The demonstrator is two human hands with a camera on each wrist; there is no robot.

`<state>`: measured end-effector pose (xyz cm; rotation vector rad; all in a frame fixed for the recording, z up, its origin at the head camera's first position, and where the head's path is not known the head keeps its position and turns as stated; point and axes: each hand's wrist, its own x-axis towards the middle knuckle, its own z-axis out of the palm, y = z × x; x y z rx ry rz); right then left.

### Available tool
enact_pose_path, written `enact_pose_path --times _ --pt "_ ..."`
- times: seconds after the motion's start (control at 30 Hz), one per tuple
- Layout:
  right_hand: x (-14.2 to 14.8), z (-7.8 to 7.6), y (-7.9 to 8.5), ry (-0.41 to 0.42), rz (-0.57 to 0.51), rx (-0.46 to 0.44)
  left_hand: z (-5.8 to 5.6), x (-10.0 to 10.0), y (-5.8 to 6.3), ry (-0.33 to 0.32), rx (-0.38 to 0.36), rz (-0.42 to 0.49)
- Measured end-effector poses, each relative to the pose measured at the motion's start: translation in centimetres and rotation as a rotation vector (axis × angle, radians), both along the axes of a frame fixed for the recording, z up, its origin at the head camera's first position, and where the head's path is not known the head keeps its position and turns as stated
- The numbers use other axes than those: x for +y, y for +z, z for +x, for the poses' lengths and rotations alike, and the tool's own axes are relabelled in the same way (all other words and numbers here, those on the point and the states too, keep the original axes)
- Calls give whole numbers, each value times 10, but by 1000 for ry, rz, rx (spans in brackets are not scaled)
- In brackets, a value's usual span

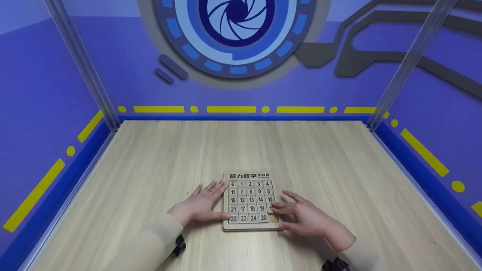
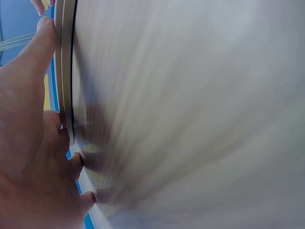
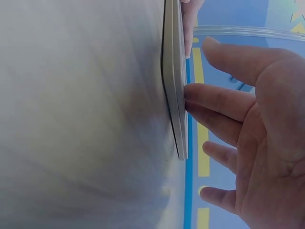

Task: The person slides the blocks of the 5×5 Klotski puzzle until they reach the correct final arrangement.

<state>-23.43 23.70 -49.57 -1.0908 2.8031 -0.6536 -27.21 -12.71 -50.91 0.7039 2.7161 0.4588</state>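
Observation:
A sliding number puzzle lies flat on the table, its numbered tiles in a light wooden frame. The bottom row reads 22, 23, 24, 20, with a bare gap at its right end. My left hand lies at the puzzle's left side, fingers spread, the thumb at the edge by tile 22. On the right side, my right hand has fingertips on tile 15, partly covering it. Its thumb is by the lower right corner, raised apart from the puzzle in the right wrist view.
The light wood table extends around the puzzle on all sides. Blue walls with yellow markings enclose its back and sides, and metal posts stand at the back corners. Dark wrist devices show below the sleeves.

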Motion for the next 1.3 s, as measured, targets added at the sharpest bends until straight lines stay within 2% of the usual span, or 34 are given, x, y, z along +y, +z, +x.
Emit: enact_pose_path --times 0.17,0.3,0.53,0.73,1.3 --pt "-1 2 0 9 -23 -9 0 0 -1 1 3 -1" --pt "-6 9 3 49 -48 -20 0 0 0 1 2 -4" --pt "-19 17 4 109 2 7 0 0 1 5 3 -3" --pt "-20 20 0 86 41 -24 0 -1 -1 3 5 1" --pt "0 19 -3 23 -20 -24 1 1 2 -2 2 2"
